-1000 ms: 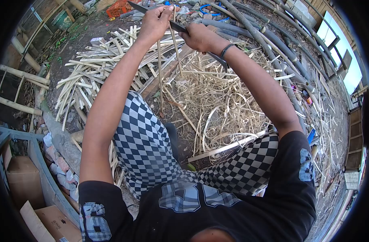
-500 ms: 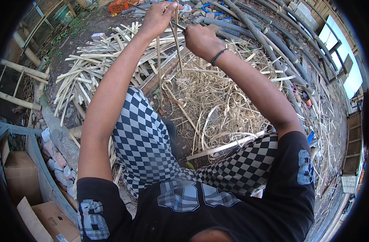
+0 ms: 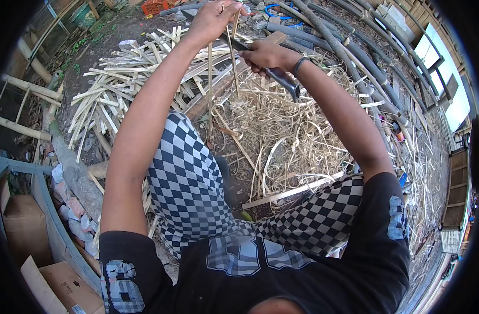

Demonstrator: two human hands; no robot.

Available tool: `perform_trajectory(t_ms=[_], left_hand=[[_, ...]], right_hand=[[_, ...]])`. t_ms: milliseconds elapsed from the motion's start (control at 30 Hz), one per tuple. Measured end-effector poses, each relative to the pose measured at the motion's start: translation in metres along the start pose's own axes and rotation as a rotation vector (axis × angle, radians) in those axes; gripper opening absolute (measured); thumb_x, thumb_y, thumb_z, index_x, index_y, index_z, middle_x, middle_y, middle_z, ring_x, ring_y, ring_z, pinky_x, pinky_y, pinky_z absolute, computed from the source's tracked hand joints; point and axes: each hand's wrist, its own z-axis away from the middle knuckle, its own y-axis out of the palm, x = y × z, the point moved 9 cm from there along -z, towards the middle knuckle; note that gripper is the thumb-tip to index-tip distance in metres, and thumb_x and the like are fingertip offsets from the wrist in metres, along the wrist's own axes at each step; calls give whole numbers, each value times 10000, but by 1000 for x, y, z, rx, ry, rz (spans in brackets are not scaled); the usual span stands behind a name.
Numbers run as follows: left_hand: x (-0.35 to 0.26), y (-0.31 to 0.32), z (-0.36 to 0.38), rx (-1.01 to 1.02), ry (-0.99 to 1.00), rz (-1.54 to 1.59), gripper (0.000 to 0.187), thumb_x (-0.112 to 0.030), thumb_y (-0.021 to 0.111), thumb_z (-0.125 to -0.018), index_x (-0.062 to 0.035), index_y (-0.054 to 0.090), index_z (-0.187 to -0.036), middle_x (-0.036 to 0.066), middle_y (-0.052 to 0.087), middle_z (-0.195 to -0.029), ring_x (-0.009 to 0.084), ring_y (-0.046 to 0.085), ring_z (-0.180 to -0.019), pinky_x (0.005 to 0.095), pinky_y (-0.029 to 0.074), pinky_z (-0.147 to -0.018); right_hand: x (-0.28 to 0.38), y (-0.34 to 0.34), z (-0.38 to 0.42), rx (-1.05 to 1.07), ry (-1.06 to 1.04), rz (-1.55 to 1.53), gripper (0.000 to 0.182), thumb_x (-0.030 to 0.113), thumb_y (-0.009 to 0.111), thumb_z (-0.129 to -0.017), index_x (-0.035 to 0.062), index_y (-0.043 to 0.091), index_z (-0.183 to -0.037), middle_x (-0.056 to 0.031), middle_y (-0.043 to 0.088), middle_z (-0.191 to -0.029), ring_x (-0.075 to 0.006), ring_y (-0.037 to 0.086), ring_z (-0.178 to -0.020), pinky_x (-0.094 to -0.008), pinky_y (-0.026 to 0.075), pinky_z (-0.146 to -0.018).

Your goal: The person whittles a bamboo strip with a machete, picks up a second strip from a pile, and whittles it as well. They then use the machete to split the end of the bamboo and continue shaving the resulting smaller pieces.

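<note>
Near the top of the head view, my left hand (image 3: 214, 21) pinches thin bamboo strips (image 3: 232, 60) that hang down below it. My right hand (image 3: 268, 56) is closed round a long knife (image 3: 284, 78), its dark handle end sticking out toward the lower right. The blade runs up and left, against or just behind the strips; the exact contact cannot be made out. Curly shavings (image 3: 297, 136) lie on the ground beneath my hands, and a pile of split strips (image 3: 119, 83) is to their left.
Dark poles (image 3: 354, 52) lie at the upper right. An orange crate (image 3: 154, 6) is at the top. Cardboard boxes (image 3: 27, 225) stand at the lower left, near broken bricks (image 3: 77, 209). A flat strip (image 3: 291, 191) lies before my legs.
My right hand has turned and moved slightly right and down, so the knife's handle now shows. My left hand has shifted slightly right, still with the strips.
</note>
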Motion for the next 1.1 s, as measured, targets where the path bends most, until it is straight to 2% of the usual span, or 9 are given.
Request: perform_trajectory(t_ms=[133, 333, 433, 500, 667, 733, 767, 867, 1100], left_hand=[[2, 7, -2, 15, 34, -26, 362, -352, 518, -1056, -32, 662, -968, 15, 614, -742, 125, 607, -710, 318, 519, -664], [15, -4, -2, -81, 75, 81, 348, -344, 535, -1048, -45, 685, -949, 11, 637, -764, 113, 589, -709, 316, 504, -634], [11, -7, -1, -106, 36, -34, 355, -352, 534, -1046, -52, 690, -939, 12, 638, -762, 108, 595, -715, 314, 502, -621], [12, -2, -3, -48, 18, 15, 347, -338, 530, -1046, -51, 693, -940, 20, 636, -752, 117, 593, -720, 319, 498, -646], [-8, 1, 3, -86, 204, -101, 352, -312, 509, -1049, -32, 687, -931, 34, 623, -735, 138, 587, -725, 333, 483, -702], [-18, 2, 5, -83, 186, -128, 364, -318, 506, -1049, -22, 686, -937, 39, 626, -742, 145, 592, -729, 341, 490, -705], [-6, 7, 6, -13, -40, -66, 365, -321, 510, -1044, -24, 696, -944, 65, 647, -754, 169, 618, -741, 359, 501, -720], [-35, 8, 15, -96, 184, -232, 362, -325, 510, -1041, -39, 712, -952, 90, 670, -771, 196, 648, -757, 376, 509, -729], [-32, 8, 10, -88, 70, -238, 349, -315, 507, -1041, -46, 724, -991, 110, 707, -839, 218, 671, -804, 371, 518, -762]], right_hand=[[-26, 31, -7, -4, -26, -152, 442, 380, 457, -1059, 37, 518, -785, -48, 561, -628, -145, 587, -509, -342, 509, -458], [4, -4, 10, -473, -69, 556, 343, 231, 520, -958, -55, 709, -965, -277, 709, -898, -432, 703, -883, -482, 555, -814], [9, -6, 6, -474, -129, 545, 392, 286, 520, -978, -66, 688, -937, -266, 706, -828, -377, 727, -778, -459, 581, -703], [1, 0, 8, -215, -23, 141, 477, 380, 491, -1035, -53, 618, -878, -132, 607, -608, -249, 636, -486, -400, 541, -458], [29, -10, 21, -268, -62, 60, 477, 382, 456, -1054, -35, 558, -847, -46, 519, -569, -150, 554, -413, -323, 497, -372], [22, -4, 21, -328, -96, -48, 501, 386, 444, -1057, -42, 573, -831, -65, 548, -564, -173, 578, -426, -342, 508, -396], [11, 13, 12, -285, -121, 185, 514, 331, 431, -1038, -112, 643, -885, -230, 654, -652, -300, 659, -522, -419, 586, -587], [-55, 51, -15, -201, 74, 235, 495, 301, 458, -1017, -151, 646, -939, -243, 672, -696, -343, 713, -628, -435, 590, -632], [-59, 45, -9, -226, 195, 273, 446, 296, 480, -1006, -108, 665, -1048, -302, 700, -943, -418, 719, -865, -480, 574, -818]])
